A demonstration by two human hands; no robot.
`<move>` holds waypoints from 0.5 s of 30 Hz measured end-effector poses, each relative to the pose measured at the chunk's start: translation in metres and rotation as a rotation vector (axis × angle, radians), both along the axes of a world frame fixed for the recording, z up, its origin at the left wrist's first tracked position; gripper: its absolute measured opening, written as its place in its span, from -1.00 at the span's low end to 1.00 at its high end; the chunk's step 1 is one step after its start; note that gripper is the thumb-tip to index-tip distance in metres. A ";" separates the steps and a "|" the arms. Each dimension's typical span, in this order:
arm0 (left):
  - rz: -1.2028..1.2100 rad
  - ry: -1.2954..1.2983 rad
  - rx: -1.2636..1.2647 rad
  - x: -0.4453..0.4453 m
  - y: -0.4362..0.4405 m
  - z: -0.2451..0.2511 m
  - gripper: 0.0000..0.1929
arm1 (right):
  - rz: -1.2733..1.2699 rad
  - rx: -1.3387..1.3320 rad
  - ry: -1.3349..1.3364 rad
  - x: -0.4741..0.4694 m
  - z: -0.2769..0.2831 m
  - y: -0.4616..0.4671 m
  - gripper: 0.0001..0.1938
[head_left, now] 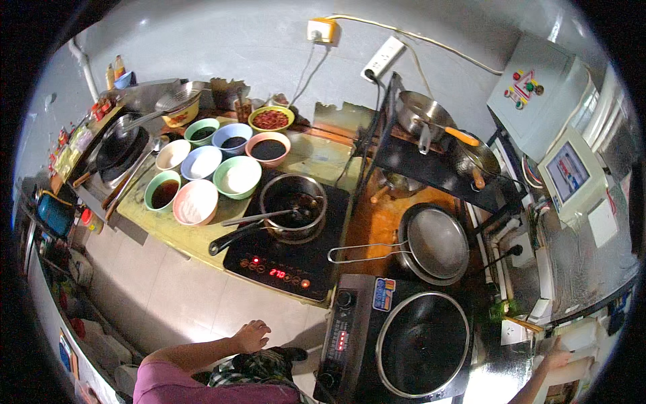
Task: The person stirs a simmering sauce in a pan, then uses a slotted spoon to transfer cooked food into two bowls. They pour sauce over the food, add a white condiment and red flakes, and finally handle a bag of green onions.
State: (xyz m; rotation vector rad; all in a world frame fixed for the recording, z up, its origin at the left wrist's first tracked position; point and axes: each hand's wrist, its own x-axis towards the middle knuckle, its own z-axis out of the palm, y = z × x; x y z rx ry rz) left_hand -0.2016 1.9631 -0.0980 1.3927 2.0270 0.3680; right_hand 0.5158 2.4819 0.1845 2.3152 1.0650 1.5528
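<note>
My left hand (251, 336) hangs in the air before the counter, fingers loosely bent and apart, holding nothing. At the lower right, my right hand (557, 356) reaches to pale, translucent containers or bags (570, 371); blur hides whether it grips one. Ahead, a small saucepan (294, 232) with dark liquid stands on a lit induction cooktop (242, 288). A metal utensil (252, 219) leans in it. Nearer to me, a second induction cooker (348, 298) carries a wide round pan or wok (423, 348) with a metal rim.
Several pastel bowls, including a pink bowl of white powder (195, 204), crowd the counter. A yellow bowl of red dried pieces (271, 119) stands behind. A wire strainer (438, 243) rests on a pan at right; above, a black shelf (409, 161) holds pans. A screen device (573, 171) stands at right.
</note>
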 end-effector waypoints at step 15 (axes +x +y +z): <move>0.325 0.063 -0.515 -0.136 -0.240 -0.047 -0.64 | 1.382 -0.918 1.411 -0.461 0.040 -0.219 -0.79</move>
